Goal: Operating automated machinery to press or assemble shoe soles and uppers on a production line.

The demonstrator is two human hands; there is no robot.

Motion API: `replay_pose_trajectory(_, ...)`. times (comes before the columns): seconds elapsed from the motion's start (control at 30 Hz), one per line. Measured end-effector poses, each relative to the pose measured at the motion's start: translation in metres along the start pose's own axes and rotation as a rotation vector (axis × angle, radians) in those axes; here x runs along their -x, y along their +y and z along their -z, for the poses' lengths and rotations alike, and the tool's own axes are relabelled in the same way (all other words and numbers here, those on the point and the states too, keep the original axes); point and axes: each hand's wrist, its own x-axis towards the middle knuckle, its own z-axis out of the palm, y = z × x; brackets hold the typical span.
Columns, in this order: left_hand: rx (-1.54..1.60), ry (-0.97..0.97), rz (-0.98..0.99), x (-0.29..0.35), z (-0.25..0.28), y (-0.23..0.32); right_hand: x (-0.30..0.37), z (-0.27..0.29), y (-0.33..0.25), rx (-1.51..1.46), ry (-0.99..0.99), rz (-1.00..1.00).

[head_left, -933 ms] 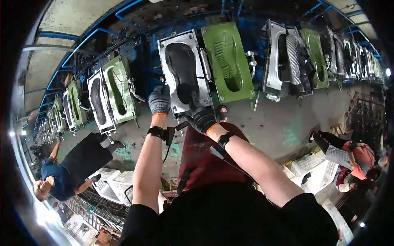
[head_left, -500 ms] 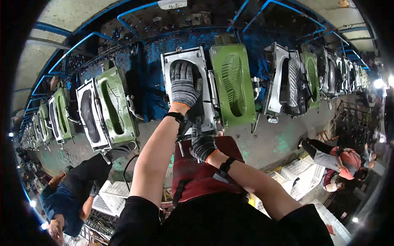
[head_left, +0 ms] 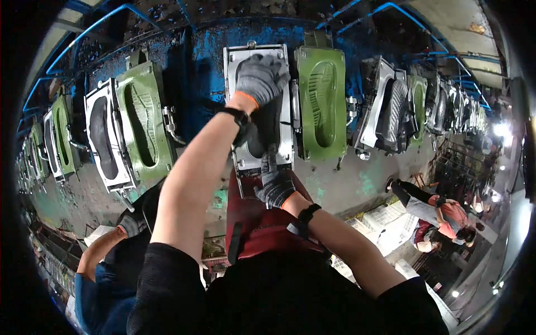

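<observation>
My left hand (head_left: 259, 81), in a grey striped knit glove with an orange cuff, lies over the far end of a silver shoe-sole mould half (head_left: 286, 125). Its fingers look spread, though slightly blurred. A dark sole-shaped piece (head_left: 271, 120) fills the mould's cavity, partly covered by that hand. At the near end of the mould is my right hand (head_left: 274, 184), gloved alike, its index finger stretched out to the dark piece's near tip and its other fingers partly bent. Beside it on the right stands the green mould half (head_left: 322, 106), with a ribbed sole-shaped hollow.
More silver and green moulds (head_left: 139, 120) line up at left, and others (head_left: 391, 106) at right. Blue rails (head_left: 391, 6) run behind. A co-worker's gloved hand (head_left: 133, 223) is at lower left. Two people (head_left: 446, 218) are at right by white crates (head_left: 385, 223).
My left hand has turned and slid toward the mould's far right side. My right hand stays at the near end. The co-worker at left has moved closer, and my view has shifted.
</observation>
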Motion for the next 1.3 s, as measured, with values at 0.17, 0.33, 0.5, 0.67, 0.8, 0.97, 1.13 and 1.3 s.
replay_pose_trajectory(0.17,-0.055,0.396,0.097,-0.021,0.033,-0.006,0.000,0.004,0.044,-0.042,0.412,0.296)
replay_pose_trajectory(0.33,0.109,0.097,-0.173,0.104,0.029,0.046,-0.005,0.045,0.098,-0.192,0.734,0.332)
replay_pose_trajectory(0.5,0.021,-0.092,-0.136,0.183,0.016,0.051,-0.018,0.075,0.084,0.127,0.508,0.644)
replay_pose_trajectory(0.67,0.818,0.230,0.320,0.193,-0.025,0.059,-0.055,0.077,0.071,-0.123,0.591,0.505)
replay_pose_trajectory(0.8,1.284,0.325,1.047,0.181,-0.043,0.078,-0.073,0.055,0.056,-0.947,0.437,0.089)
replay_pose_trajectory(0.97,1.352,0.395,1.009,0.197,-0.051,0.084,-0.057,0.052,0.052,-0.841,0.509,0.122)
replay_pose_trajectory(1.13,1.131,0.170,0.926,0.199,-0.060,0.051,-0.046,0.063,0.054,-0.474,0.278,-0.061)
replay_pose_trajectory(1.3,0.230,0.179,0.542,0.111,0.011,0.043,0.006,0.033,0.038,0.104,0.439,0.288)
